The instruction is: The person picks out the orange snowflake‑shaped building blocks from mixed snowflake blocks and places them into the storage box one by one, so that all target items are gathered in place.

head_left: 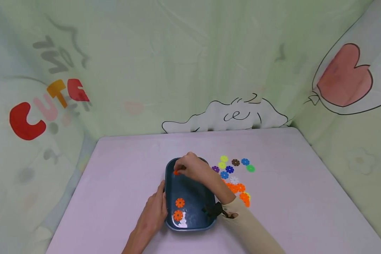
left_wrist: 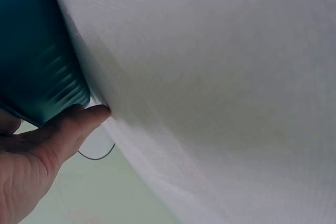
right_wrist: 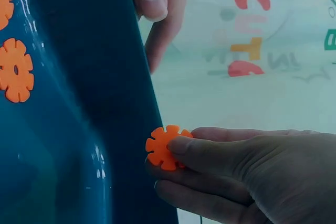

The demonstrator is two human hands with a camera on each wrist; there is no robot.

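Note:
A dark blue rectangular tray stands on the table, with two orange notched plastic discs lying flat near its front left corner. My right hand is over the tray's far left part. Between thumb and fingers it pinches another orange notched disc, clearest in the right wrist view. My left hand rests along the tray's left outer side, fingers nearly straight against the wall. In the left wrist view, fingers touch the tray's ribbed outside near the tabletop.
Right of the tray lie loose notched discs: a group of orange ones, partly behind the right forearm, and several yellow, blue, brown, purple, white and green ones. The pale table is enclosed by printed cloth walls. A black wrist camera overhangs the tray.

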